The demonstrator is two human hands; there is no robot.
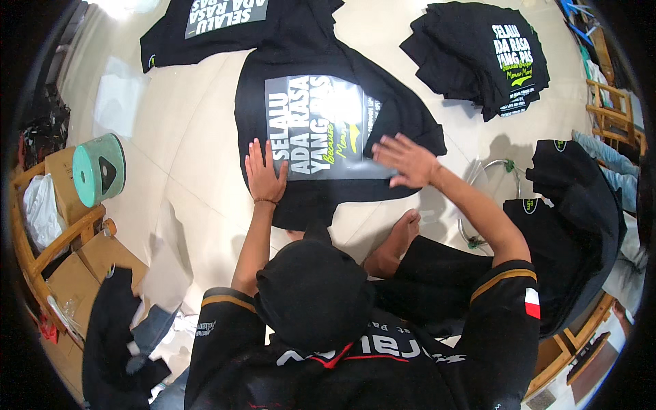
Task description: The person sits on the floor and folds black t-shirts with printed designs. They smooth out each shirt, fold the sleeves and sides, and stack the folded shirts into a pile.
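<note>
On the floor before me a black T-shirt [251, 107] lies spread, its front bearing white and green lettering beneath a glossy clear film sheet [333, 164]. My left hand [266, 171] rests flat with fingers apart on the left part of the shirt, by the film's near-left corner. My right hand [405, 160] is spread over the film's near-right corner, next to a folded-over flap of black cloth [405, 123]. Whether the right palm presses down cannot be told. Neither hand grasps anything.
Another printed black shirt [169, 31] lies at the far left, and a stack of black shirts [446, 56] at the far right. A turquoise stool [100, 169] stands left. More black shirts [569, 246] lie at right near a round metal ring [464, 230]. Cardboard boxes [77, 277] sit at left.
</note>
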